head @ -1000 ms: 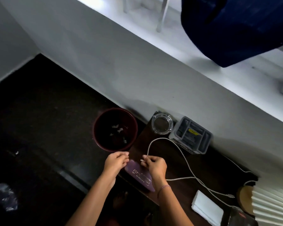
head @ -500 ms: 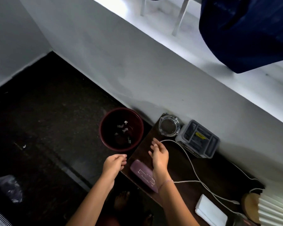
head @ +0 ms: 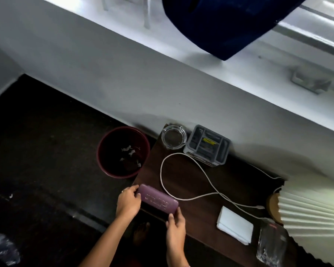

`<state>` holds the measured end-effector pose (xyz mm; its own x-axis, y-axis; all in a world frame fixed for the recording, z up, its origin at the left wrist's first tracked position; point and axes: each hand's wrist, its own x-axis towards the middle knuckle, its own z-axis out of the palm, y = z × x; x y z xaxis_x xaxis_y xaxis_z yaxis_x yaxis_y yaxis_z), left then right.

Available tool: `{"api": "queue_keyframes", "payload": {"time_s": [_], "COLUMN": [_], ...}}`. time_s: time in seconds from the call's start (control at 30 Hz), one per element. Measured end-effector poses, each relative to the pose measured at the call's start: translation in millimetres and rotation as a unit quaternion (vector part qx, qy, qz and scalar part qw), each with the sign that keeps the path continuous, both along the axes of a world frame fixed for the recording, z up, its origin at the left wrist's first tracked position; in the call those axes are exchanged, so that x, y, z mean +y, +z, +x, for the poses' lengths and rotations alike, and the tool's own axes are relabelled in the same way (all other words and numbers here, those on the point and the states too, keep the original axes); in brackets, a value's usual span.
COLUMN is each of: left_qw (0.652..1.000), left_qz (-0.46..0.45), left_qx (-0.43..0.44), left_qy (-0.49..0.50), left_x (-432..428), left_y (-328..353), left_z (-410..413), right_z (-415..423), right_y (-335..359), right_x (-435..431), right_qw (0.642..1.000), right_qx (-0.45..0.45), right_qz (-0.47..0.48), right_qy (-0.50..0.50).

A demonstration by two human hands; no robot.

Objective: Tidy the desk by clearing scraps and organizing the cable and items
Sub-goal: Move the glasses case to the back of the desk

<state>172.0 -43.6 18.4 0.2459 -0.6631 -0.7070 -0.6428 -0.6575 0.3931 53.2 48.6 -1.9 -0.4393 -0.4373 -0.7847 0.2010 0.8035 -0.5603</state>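
— Where does the case sit?
— The purple case [head: 158, 201] lies at the near left corner of the worktop [head: 191, 178], and you have it by both ends. Your left hand [head: 128, 202] has its fingers [head: 131, 190] curled round the left end.

— And your other hand?
— Your right hand [head: 175, 226] is at the case's near right corner, with the thumb pressed against that end. The other fingers dip below the near edge, so it looks like a pinch, though the view is dim there.

— The cable?
— The white cable [head: 161, 170] lies loose in a wide loop on the worktop, just beyond the case. Its strands run off to your right, towards the pleated lamp shade [head: 312, 214].

— Any scraps?
— Pale scraps [head: 130, 152] lie at the bottom of the dark red bin [head: 112, 164], which stands on the floor just left of the worktop.

— What else is up there?
— By the wall a glass ashtray [head: 174, 137] sits just beside a grey organiser tray [head: 224, 153]. A stack of white paper [head: 233, 226] lies near the front right, with a clear glass jar [head: 271, 245] just beside it.
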Motion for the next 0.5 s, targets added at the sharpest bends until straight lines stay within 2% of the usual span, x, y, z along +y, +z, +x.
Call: {"api": "queue_keyframes", "payload": {"time_s": [0.13,0.27,0.5], "left_qw": [1.0,0.998,0.985], "left_qz": [-0.007,-0.05,-0.101], "left_qx": [-0.02,-0.034,0.038], "left_qy": [0.009,-0.018,-0.135], "left_x": [4,20,31], "left_y": [6,24,38], "left_z": [-1,-19,-128], "right_z": [-2,-19,-119], "right_y": [8,21,29], "right_x": [-1,11,13], "right_qw": [0.999,0.998,0.985], "right_qx": [-0.011,0.02,0.124], "right_qz": [-0.017,-0.046,-0.073], "right_qy": [-0.028,-0.029,-0.097]}}
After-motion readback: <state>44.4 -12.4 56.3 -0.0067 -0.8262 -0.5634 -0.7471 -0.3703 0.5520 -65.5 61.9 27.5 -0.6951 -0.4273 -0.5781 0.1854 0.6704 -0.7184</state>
